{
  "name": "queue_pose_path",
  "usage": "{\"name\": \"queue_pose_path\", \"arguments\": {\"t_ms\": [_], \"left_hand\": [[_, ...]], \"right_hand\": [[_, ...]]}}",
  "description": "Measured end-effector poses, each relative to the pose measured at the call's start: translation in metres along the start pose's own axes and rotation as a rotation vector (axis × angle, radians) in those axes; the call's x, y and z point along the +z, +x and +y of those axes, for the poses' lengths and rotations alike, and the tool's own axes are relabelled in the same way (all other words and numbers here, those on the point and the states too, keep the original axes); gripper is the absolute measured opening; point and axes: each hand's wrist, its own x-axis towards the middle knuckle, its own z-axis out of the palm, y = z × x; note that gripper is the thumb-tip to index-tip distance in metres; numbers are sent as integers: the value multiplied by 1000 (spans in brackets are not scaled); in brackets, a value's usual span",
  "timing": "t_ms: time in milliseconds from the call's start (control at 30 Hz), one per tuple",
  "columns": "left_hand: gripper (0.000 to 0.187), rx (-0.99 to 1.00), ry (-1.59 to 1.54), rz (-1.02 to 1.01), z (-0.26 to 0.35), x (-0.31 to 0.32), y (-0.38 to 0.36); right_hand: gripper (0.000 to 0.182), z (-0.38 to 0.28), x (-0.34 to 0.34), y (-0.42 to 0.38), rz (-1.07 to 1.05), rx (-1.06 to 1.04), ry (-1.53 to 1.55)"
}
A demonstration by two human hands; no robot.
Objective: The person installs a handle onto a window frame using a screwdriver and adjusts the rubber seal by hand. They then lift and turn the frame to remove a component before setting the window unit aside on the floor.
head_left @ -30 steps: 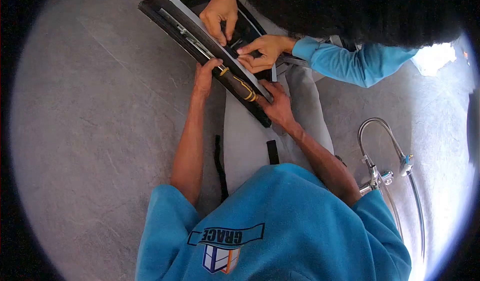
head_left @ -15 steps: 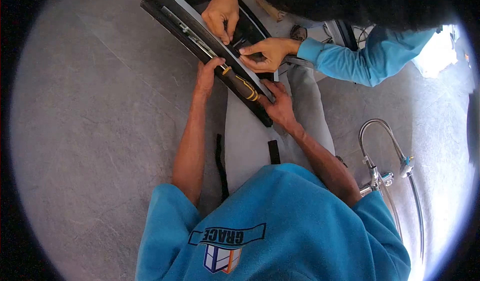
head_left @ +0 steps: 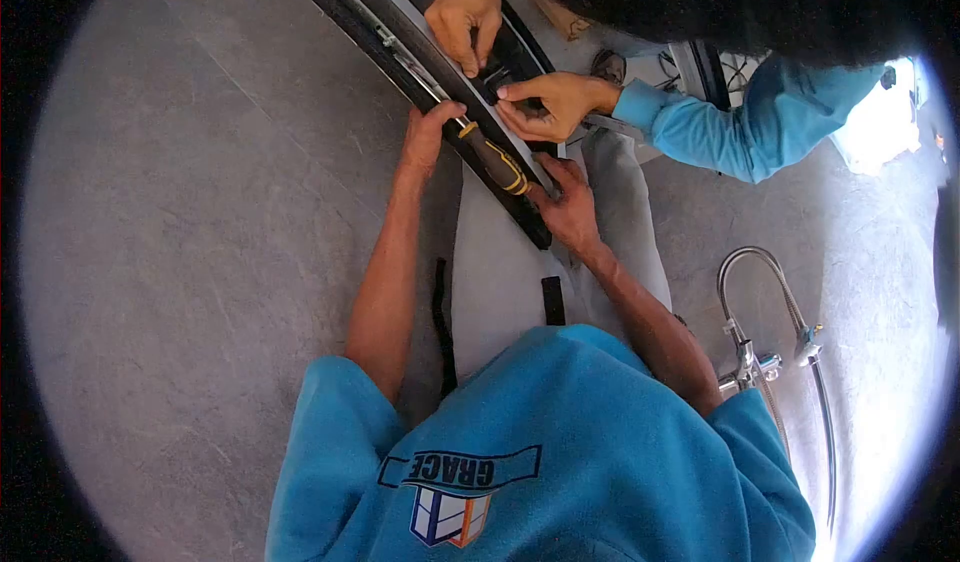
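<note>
A dark framed window panel (head_left: 395,37) with a silver edge strip rests aslant over my lap. Along its near side lies a screwdriver (head_left: 497,162) with a black and yellow handle, its shaft pointing up the channel toward metal hardware (head_left: 388,38). My left hand (head_left: 430,137) is closed around the frame's near edge, thumb over the shaft. Closed at the butt of the handle is my right hand (head_left: 568,207), with fingers also against the silver strip. A co-worker's two hands (head_left: 467,24) pinch at the panel's far side; what they hold is too small to tell.
The co-worker in a blue sleeve (head_left: 700,127) leans in from the upper right, dark hair covering part of the view. A chrome faucet with a flexible hose (head_left: 750,362) is on the right. Grey tiled floor (head_left: 200,262) extends to the left.
The panel, the screwdriver and all the hands have shifted slightly right in view. Both my hands keep their hold, and the co-worker's hands stay at the same part of the panel.
</note>
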Motion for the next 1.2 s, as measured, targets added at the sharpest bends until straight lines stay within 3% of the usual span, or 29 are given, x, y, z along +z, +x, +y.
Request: {"name": "queue_pose_path", "arguments": {"t_ms": [200, 267, 800, 867, 1200], "left_hand": [[49, -63, 82, 87, -9, -4, 5], [51, -30, -14, 3, -2, 0, -1], [47, -70, 61, 75, 2, 0, -4], [47, 48, 19, 23, 14, 5, -11], [47, 8, 16, 16, 5, 2, -10]], "right_hand": [[47, 0, 0, 1, 2, 15, 0], [46, 1, 0, 1, 1, -14, -6], [44, -8, -2, 0, -6, 30, 11], [43, -4, 0, 0, 28, -34, -22], [44, -1, 3, -7, 52, -54, -69]]}}
